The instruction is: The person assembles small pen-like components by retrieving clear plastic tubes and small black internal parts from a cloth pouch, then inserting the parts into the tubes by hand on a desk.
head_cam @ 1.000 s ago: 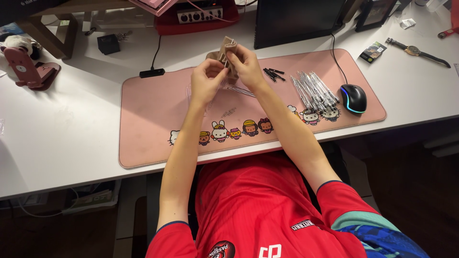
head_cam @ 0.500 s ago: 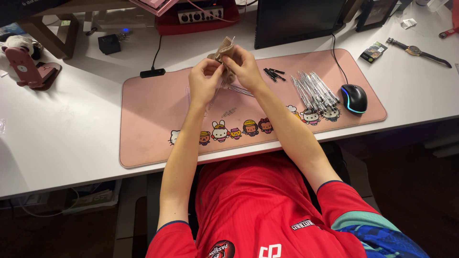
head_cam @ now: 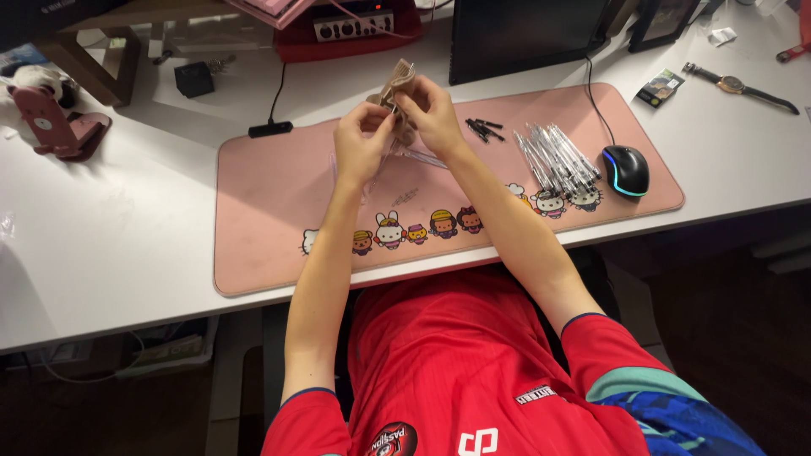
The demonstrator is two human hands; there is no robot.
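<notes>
My left hand [head_cam: 361, 143] and my right hand [head_cam: 432, 114] are raised together over the pink desk mat [head_cam: 279, 194]. Both pinch a small crumpled tan packet [head_cam: 397, 83] held between them, its top sticking up above my fingers. A thin clear pen tube [head_cam: 422, 158] lies on the mat just below my hands. To the right lie a row of several clear pen barrels [head_cam: 553, 156] and a few small black caps [head_cam: 484, 128].
A black mouse [head_cam: 625, 169] sits at the mat's right end. A wristwatch [head_cam: 742, 86] and a small dark packet [head_cam: 661, 87] lie further right. A black monitor base [head_cam: 528, 38], a red audio box [head_cam: 346, 29] and a pink phone stand [head_cam: 55, 127] line the back.
My hands have shifted slightly while working the packet; its top now sticks up a bit more. Nothing else on the desk moved.
</notes>
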